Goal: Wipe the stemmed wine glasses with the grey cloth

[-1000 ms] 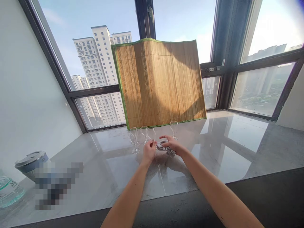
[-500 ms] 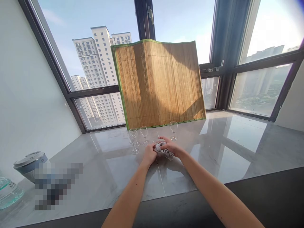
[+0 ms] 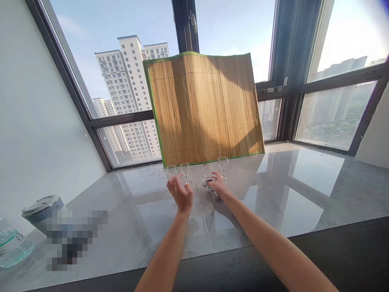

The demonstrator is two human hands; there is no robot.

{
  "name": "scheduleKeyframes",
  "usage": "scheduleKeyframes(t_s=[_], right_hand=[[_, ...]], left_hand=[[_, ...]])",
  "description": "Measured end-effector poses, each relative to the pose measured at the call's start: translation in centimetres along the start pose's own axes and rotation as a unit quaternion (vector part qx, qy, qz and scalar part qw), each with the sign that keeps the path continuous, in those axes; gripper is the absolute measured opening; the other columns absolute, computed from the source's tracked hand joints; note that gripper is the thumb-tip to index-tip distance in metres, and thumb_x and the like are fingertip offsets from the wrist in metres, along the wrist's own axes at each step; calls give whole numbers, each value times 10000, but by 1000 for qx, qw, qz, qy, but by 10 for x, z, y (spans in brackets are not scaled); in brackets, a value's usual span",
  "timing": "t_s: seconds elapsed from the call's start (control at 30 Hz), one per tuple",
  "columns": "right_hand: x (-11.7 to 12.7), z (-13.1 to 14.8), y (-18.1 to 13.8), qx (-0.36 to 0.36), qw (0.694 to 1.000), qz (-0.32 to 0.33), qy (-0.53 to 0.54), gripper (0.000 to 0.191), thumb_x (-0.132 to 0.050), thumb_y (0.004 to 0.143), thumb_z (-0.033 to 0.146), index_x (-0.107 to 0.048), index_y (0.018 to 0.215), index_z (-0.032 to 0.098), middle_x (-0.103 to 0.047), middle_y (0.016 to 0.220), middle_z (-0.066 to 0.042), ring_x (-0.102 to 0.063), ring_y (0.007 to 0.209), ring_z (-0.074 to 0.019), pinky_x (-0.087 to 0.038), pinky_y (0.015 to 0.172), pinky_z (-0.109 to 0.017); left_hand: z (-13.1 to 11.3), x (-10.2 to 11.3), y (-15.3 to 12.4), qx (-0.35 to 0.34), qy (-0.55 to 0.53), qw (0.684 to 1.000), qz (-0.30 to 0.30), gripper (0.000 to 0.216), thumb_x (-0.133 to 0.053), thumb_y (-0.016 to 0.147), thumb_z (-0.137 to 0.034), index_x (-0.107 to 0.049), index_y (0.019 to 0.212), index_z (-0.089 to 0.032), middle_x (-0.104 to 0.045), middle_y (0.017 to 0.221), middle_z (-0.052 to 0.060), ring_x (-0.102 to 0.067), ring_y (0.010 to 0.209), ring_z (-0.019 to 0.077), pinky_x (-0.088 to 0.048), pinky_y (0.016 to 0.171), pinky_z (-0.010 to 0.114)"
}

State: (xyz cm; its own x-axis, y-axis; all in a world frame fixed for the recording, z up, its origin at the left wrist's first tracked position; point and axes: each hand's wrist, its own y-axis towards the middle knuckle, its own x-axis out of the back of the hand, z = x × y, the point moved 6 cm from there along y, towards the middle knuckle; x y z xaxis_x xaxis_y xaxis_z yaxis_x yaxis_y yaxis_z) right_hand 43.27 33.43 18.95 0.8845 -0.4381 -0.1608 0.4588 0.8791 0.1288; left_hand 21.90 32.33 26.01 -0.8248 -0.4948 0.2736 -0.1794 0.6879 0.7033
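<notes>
My left hand (image 3: pixel 181 195) is raised with its fingers apart, in front of the left group of small stemmed glasses. It hides most of the nearest one, and I cannot tell whether it touches it. Just beyond my fingers are a clear glass (image 3: pixel 171 167) and another glass (image 3: pixel 184 168). My right hand (image 3: pixel 220 186) grips a crumpled grey-white cloth (image 3: pixel 214 194) low over the sill. Right behind the cloth stands a stemmed glass (image 3: pixel 207 166), its lower part hidden. Farther right is another upright stemmed glass (image 3: pixel 223 163).
A bamboo mat (image 3: pixel 206 109) with green edging leans on the window behind the glasses. On the left of the glossy grey sill (image 3: pixel 127 235) are a lidded cup (image 3: pixel 42 211), a clear bottle (image 3: pixel 13 247) and a blurred-out patch. The sill's front edge runs below my forearms.
My left hand has left the cloth, moved left to the glasses and spread its fingers. My right hand keeps the cloth; the glass behind it now stands upright and shows more clearly.
</notes>
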Motion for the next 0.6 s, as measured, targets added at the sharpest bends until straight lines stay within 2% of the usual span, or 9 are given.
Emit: scheduleKeyframes(t_s=[0.07, 0.1, 0.17, 0.23, 0.3, 0.5, 0.6], right_hand=[[5, -1, 6, 8, 999, -31, -26, 652, -687, 541, 256, -457, 1150, 226, -661, 971, -60, -642, 749, -197, -477, 593, -270], [8, -1, 8, 11, 998, -50, -39, 646, -679, 546, 261, -451, 1150, 227, -658, 978, -62, -639, 746, -195, -474, 594, -271], [13, -2, 12, 21, 994, -87, -63, 632, -665, 557, 268, -444, 1147, 232, -652, 987, -61, -636, 749, -191, -471, 603, -272], [16, -2, 14, 35, 989, -116, -87, 626, -661, 563, 279, -443, 1147, 228, -648, 973, -58, -636, 755, -195, -468, 610, -276], [18, -1, 13, 48, 985, -133, -100, 619, -659, 575, 301, -444, 1150, 219, -645, 956, -57, -639, 759, -204, -465, 611, -283], [21, 0, 1, 72, 969, -188, -145, 564, -650, 620, 350, -447, 1129, 218, -657, 916, -49, -636, 773, -218, -454, 629, -289], [22, -1, 1, 76, 965, -195, -156, 545, -649, 616, 340, -456, 1111, 217, -663, 873, -37, -640, 768, -218, -452, 633, -289]], left_hand=[[-1, 14, 1, 21, 7, 996, -91, 564, -503, 707, -96, -469, 1260, -201, -439, 1340, 139, -374, 1301, 280, -283, 1078, 430], [2, 17, 2, 48, 6, 992, -118, 618, -515, 690, -93, -418, 1289, -209, -395, 1371, 141, -342, 1322, 285, -274, 1082, 441], [14, 18, 5, 127, -1, 983, -135, 686, -547, 664, -99, -355, 1310, -228, -350, 1398, 143, -331, 1326, 298, -296, 1063, 449], [33, 14, 8, 228, -17, 966, -121, 719, -585, 653, -120, -329, 1314, -241, -336, 1406, 153, -355, 1314, 316, -319, 1040, 464], [51, 6, 9, 300, -41, 948, -99, 727, -614, 658, -144, -314, 1312, -251, -363, 1394, 153, -390, 1302, 316, -325, 1035, 470], [88, -27, 8, 369, -135, 920, -18, 635, -630, 706, -179, -307, 1244, -274, -484, 1335, 102, -522, 1214, 221, -401, 947, 356], [96, -37, 7, 356, -123, 926, 16, 549, -589, 757, -197, -314, 1227, -265, -546, 1233, 89, -594, 1079, 202, -421, 885, 351]])
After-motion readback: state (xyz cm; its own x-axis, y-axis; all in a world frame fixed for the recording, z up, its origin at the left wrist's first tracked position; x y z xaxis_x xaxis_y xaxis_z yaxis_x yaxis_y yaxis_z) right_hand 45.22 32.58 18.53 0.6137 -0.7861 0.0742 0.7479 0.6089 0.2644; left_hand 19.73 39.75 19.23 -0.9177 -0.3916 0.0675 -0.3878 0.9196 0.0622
